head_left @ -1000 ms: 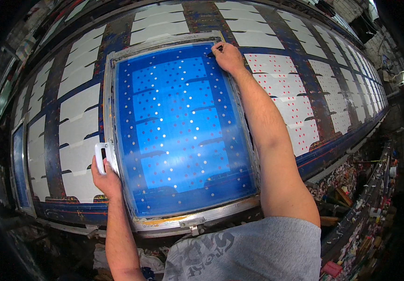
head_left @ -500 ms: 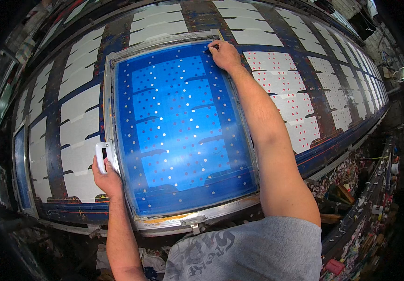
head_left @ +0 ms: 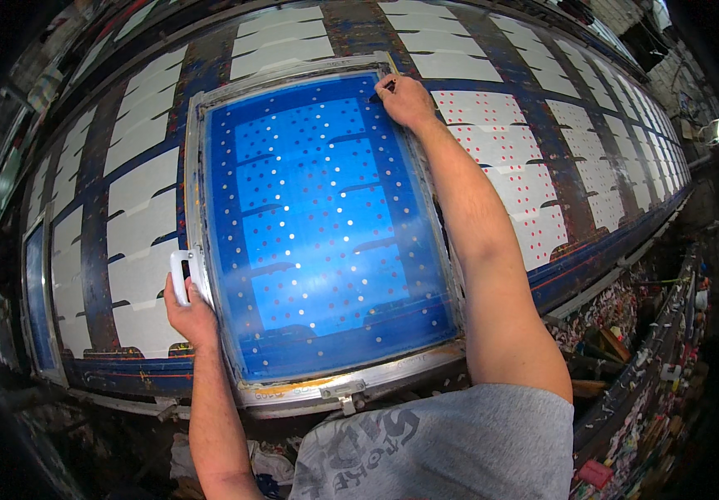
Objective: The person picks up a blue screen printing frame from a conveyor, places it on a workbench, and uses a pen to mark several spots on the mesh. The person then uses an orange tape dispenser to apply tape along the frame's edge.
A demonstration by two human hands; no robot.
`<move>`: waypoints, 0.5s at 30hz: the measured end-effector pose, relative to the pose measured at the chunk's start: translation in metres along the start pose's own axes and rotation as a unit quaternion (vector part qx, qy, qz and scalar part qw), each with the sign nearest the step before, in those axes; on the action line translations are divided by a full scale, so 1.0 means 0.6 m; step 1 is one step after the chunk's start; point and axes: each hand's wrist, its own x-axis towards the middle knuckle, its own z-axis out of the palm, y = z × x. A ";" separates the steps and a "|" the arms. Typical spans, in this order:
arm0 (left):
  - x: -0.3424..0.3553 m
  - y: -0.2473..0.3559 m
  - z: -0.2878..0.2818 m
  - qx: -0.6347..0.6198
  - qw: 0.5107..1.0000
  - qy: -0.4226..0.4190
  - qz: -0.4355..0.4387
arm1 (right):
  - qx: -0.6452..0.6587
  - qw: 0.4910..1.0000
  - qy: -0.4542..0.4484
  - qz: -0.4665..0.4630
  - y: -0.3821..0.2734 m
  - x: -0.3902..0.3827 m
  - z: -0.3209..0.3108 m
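A screen-printing frame (head_left: 197, 187) with blue mesh (head_left: 251, 358) lies before me over the pale panels. Rows of small dots cover the mesh, and cut panel shapes show through it. At the frame's left side, my left hand (head_left: 192, 321) is closed around a white loop-shaped handle (head_left: 182, 271). My right hand (head_left: 408, 102) is at the frame's far right corner, its fingers pinched on a small dark pen-like thing (head_left: 374, 97). The tip of that thing is low over the mesh edge; whether it touches cannot be made out.
Pale panels (head_left: 147, 187) lie in rows along the long printing table (head_left: 92, 225). Right of the frame, panels with red dots (head_left: 509, 158) lie flat. Another blue screen frame (head_left: 37, 292) stands at the left. Below the table's right edge is a cluttered ledge (head_left: 626, 417).
My right hand has shifted slightly right and toward me at the far corner, and more of the dark thing in its fingers shows. My left hand stays on the handle.
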 end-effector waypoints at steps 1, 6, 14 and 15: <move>0.000 -0.001 0.000 0.004 1.000 0.000 0.005 | 0.005 1.000 -0.001 -0.012 0.002 -0.005 -0.002; 0.000 -0.003 0.000 0.016 1.000 0.006 0.017 | 0.014 0.999 -0.014 -0.029 0.008 -0.029 -0.009; 0.000 0.002 -0.001 0.019 0.999 0.009 0.032 | 0.014 0.999 -0.019 -0.031 0.008 -0.076 -0.028; 0.000 0.003 -0.002 0.020 0.999 0.007 0.034 | 0.015 0.999 -0.018 -0.033 0.009 -0.083 -0.030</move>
